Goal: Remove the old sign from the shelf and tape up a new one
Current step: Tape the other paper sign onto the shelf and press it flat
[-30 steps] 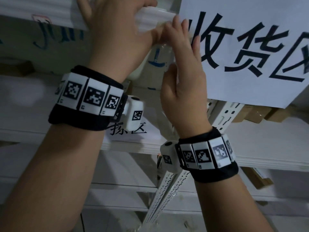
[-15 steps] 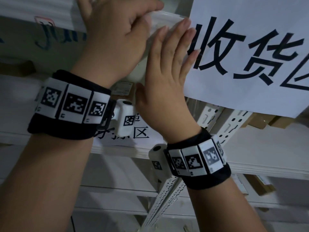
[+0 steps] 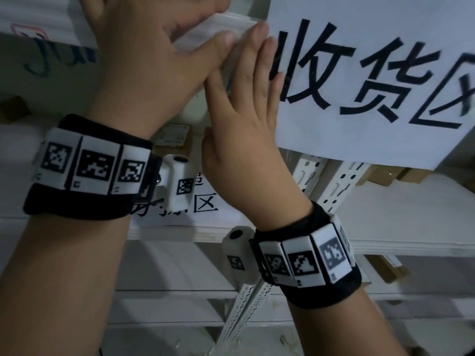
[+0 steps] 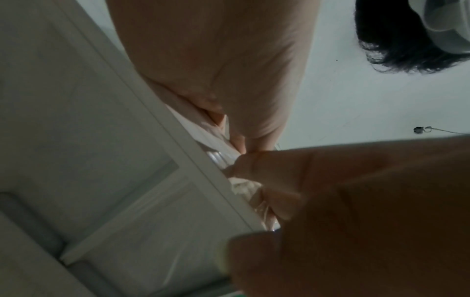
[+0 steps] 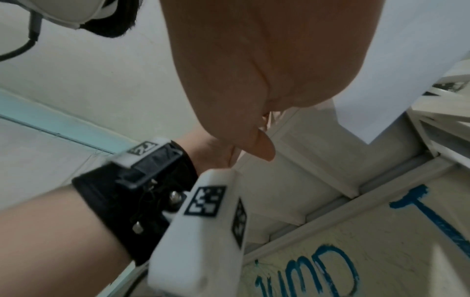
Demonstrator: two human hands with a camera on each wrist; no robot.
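The new white sign (image 3: 372, 86) with large black characters hangs from the top shelf beam (image 3: 218, 20). My right hand (image 3: 244, 111) lies flat on the sign's left edge, fingers straight, and presses it against the shelf. My left hand (image 3: 154, 60) is just left of it, with the index finger over the beam and the thumb on its front face, across my right index finger. A pale rounded tape roll (image 3: 191, 109) shows under the left palm. In the left wrist view, crumpled clear tape (image 4: 244, 186) sits at the left fingertips on the beam.
Another printed sign (image 3: 203, 204) is fixed to the shelf board below. Cardboard with blue writing (image 3: 51, 55) stands behind the left hand. Perforated white uprights (image 3: 321, 181) run down behind the right wrist. Brown boxes (image 3: 385, 176) lie on the shelf under the new sign.
My right hand has gone from fingertips bunched at the tape to a flat palm, and has slid down the sign's left edge. The left hand has stayed on the beam.
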